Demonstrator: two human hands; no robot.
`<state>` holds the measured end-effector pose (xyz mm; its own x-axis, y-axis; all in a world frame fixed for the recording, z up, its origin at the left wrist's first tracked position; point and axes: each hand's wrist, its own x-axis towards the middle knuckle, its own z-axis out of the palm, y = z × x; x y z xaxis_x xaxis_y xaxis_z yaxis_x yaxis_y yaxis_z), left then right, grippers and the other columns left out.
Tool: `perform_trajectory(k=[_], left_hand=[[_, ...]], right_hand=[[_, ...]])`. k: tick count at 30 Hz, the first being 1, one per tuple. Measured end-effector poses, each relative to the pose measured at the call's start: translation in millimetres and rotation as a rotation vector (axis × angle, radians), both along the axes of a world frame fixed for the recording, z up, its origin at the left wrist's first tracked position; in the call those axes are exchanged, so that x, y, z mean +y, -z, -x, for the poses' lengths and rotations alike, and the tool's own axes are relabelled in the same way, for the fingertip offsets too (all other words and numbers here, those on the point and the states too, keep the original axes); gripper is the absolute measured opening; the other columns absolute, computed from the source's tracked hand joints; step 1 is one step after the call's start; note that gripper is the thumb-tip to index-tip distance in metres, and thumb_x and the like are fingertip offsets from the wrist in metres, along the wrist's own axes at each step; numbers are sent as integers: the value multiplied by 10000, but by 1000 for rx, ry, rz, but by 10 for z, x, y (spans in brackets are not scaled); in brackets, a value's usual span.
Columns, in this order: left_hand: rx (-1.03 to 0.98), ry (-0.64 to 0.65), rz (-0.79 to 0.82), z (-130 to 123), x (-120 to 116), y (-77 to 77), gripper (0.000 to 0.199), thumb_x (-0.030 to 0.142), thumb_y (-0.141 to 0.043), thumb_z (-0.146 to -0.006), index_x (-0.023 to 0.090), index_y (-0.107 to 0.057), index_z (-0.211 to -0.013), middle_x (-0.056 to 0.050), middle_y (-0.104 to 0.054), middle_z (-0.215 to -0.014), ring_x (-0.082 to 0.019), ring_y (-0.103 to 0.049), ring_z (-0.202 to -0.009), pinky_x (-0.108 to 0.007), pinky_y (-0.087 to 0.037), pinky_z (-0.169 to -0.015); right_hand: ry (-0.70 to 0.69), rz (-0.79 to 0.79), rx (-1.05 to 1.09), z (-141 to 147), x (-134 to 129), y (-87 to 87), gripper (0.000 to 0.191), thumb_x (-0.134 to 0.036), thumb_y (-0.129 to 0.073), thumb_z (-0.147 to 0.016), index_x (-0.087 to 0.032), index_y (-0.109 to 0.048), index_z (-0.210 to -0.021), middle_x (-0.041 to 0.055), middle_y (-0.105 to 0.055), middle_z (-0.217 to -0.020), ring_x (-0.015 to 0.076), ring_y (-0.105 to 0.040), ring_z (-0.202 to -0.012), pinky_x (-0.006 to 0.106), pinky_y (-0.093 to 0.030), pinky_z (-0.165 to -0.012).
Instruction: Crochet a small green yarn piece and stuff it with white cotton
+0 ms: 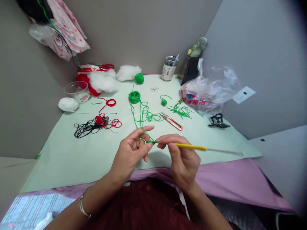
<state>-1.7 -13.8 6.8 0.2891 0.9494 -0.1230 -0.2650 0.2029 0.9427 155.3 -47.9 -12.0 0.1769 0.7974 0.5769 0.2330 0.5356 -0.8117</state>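
Left hand [130,148] pinches small green yarn piece [150,141], strand [148,134] over index finger; right hand [183,156] grips yellow-handled hook [192,146], tip at piece. Both centre, above near side of table [96,163]. Piece likely light, soft, stretchy: pinch at edge. Hook probably stiff, light, slick; hold where handle meets shaft.

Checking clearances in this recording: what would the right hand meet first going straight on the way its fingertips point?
The right hand would likely meet the small green yarn piece pinched in the left hand first, though depth is hard to judge from one view.
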Motion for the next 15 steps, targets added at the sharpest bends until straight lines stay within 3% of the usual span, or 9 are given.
perform_trajectory(k=[4, 7, 9, 11, 13, 15], left_hand=[[75, -103, -28, -41, -40, -8, 541, 129, -881, -735, 241, -767, -1252, 48, -626, -818, -44, -483, -524, -182, -482, -532], [-69, -20, 99, -50, -31, -2, 584, 178, -896, -747, 214, -738, -1308, 49, -616, -766, -39, -438, -500, -168, -449, -500], [-211, 91, 244, -32, 4, 2, 513, 218, -880, -789, 179, -752, -1284, 82, -514, -654, -13, -303, -447, -145, -392, -457], [-305, 139, 330, -9, 44, -3, 417, 215, -865, -814, 156, -783, -1218, 109, -419, -602, 0, -176, -442, -120, -342, -428], [-318, 122, 318, 2, 65, -19, 387, 190, -862, -813, 178, -797, -1194, 95, -471, -649, 9, -177, -445, -111, -347, -425], [-283, 112, 261, -8, 58, -32, 419, 194, -877, -790, 215, -799, -1201, 50, -598, -787, 8, -278, -458, -129, -410, -441]], right_hand=[[85, -245, -380, 30, -29, 65, 299, -106, -577, -999, -257, -697, -1228, 80, -779, -1008, 210, -737, -911, 348, -614, -758], [197, -287, -496, 46, -21, 128, 350, -120, -641, -973, -301, -718, -1262, 86, -767, -1045, 221, -737, -935, 351, -619, -747], [195, -238, -414, 45, -10, 128, 319, -127, -641, -976, -319, -753, -1205, 70, -761, -1028, 215, -733, -931, 347, -615, -750], [139, -143, -190, 37, 8, 91, 279, -129, -597, -1003, -305, -767, -1137, 49, -751, -965, 192, -713, -868, 339, -597, -739], [69, -63, 62, 32, 35, 42, 249, -148, -559, -1031, -279, -767, -1066, 29, -724, -882, 167, -672, -773, 325, -569, -703], [8, -7, 183, 37, 65, 10, 222, -175, -567, -1038, -263, -769, -1010, 24, -722, -874, 158, -657, -750, 316, -554, -687]])
